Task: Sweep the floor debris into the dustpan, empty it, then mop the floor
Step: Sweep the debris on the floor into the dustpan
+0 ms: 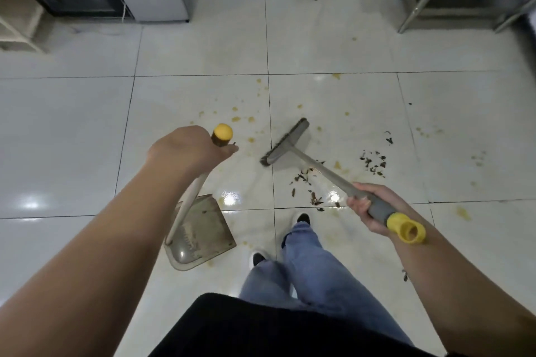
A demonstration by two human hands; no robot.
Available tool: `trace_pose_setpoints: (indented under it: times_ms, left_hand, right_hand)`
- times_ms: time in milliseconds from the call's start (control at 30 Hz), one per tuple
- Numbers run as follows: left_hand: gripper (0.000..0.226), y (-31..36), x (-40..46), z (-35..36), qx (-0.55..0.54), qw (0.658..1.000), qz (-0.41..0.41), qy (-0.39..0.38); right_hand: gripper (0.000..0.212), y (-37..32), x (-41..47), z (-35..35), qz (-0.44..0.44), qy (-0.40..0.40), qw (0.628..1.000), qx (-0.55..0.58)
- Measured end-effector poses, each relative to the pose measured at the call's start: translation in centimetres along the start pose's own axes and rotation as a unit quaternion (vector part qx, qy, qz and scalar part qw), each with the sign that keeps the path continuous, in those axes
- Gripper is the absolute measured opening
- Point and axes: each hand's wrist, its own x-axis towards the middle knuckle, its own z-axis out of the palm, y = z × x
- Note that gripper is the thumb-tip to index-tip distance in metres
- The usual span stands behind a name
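I am looking down from head height at a glossy white tiled floor [203, 49], with my two bare arms reaching into view and my jeans and dark shoes at the near edge. My left hand [185, 151] is clenched around the top of the dustpan's long pale handle, just below its yellow cap [222, 131]; the dustpan [203, 229] rests on the floor near my feet, on the left, and it looks nearly bare inside apart from a few specks. My right hand [367, 206] has its fingers [355, 202] wrapped around the grey grip of the broom, near its yellow end. The broom head [285, 143] sits on the floor in the middle of the scene, farther away than the dustpan and well apart from it. Dark leaf-like debris [307, 182] lies scattered near the broom's shaft, with a second patch [374, 164] to the right. Yellowish splashes [236, 119] dot the tiles beyond the broom and out to the right. I judge the task to be at its start: the sweeping is barely under way, the debris is not yet gathered into the pan, and emptying and mopping are all still to come. No mop is in sight.
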Motion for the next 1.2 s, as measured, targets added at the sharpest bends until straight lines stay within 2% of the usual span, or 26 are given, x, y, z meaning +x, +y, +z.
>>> trace_pose_setpoints:
  times_ms: [133,300,400,567,700,767,900,1100,1200]
  left_hand:
    - [0.064,-1.3,-1.5,-0.2,-0.008,1.000,-0.007,0.005]
    - [0.065,-2.7,-3.4,0.1,-0.031,0.999,-0.008,-0.005]
    - [0.061,-2.8,-4.3,0.5,-0.018,1.000,-0.021,-0.001]
    - [0.063,0.3,-4.9,-0.2,0.019,0.999,-0.013,0.040]
    - [0.058,4.4,-4.5,-1.0,-0.002,0.999,-0.004,0.053]
    - [0.052,6.4,-4.2,-0.5,-0.029,0.999,0.013,0.045]
    - [0.054,10.8,-3.5,0.6,-0.024,0.997,0.065,0.030]
    - [0.051,15.8,-2.3,1.7,0.013,0.989,0.140,0.033]
    - [0.055,17.2,-1.7,1.6,0.035,0.987,0.151,0.039]
  right_hand:
    - [0.014,2.4,2.2,2.1,0.009,-0.056,0.997,0.046]
    - [0.014,3.8,6.1,2.2,0.025,-0.003,0.999,-0.028]
    - [0.015,3.2,6.5,-1.3,0.041,0.009,0.999,-0.019]
    - [0.032,1.3,3.5,-9.8,0.076,0.064,0.986,-0.134]
    - [0.033,1.7,0.2,-17.0,0.076,0.069,0.995,-0.016]
    - [0.036,1.5,-1.6,-20.5,0.072,0.081,0.994,0.019]
    - [0.038,1.2,-5.2,-24.7,0.075,0.091,0.989,0.085]
    - [0.030,1.4,-8.3,-24.0,0.036,0.103,0.987,0.117]
    - [0.027,0.9,-9.1,-22.1,0.007,0.116,0.992,0.051]
